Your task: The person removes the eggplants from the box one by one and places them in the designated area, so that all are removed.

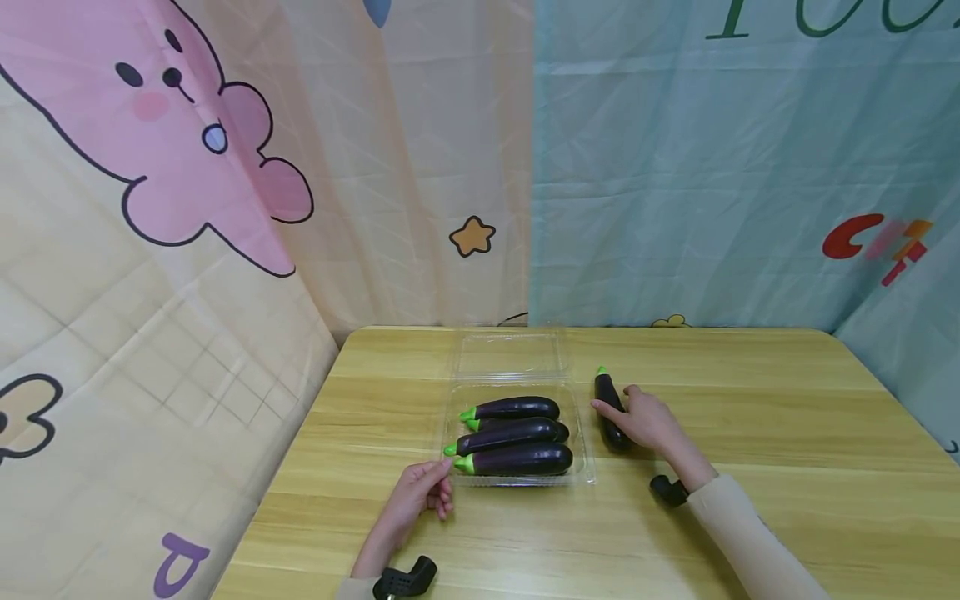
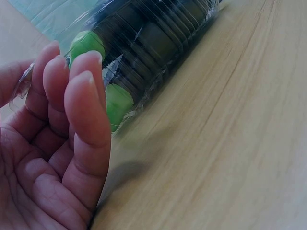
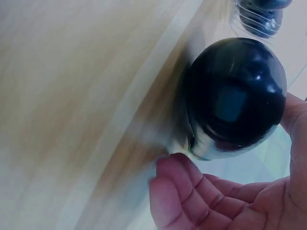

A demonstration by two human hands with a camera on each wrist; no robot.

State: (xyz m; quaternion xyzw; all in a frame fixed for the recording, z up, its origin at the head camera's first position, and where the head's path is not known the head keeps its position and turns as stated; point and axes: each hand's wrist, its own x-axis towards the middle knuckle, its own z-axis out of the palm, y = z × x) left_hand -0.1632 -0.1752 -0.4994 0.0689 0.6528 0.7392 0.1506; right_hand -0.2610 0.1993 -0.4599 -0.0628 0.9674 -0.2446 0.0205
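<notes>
A clear plastic clamshell box lies on the table with its lid laid back. Inside it are several dark purple eggplants with green stem ends pointing left. My left hand pinches the box's near left edge between thumb and index finger, the other fingers loosely curled; the plastic edge also shows in the left wrist view. Right of the box, my right hand grips a single eggplant, thumb on its left side and fingers on its right. That eggplant's rounded end fills much of the right wrist view.
The transparent lid reaches back toward the table's far edge. Light wooden tabletop surrounds the box and both hands. Printed curtains hang behind the table and on the left. A black wrist mount sits on the left wrist.
</notes>
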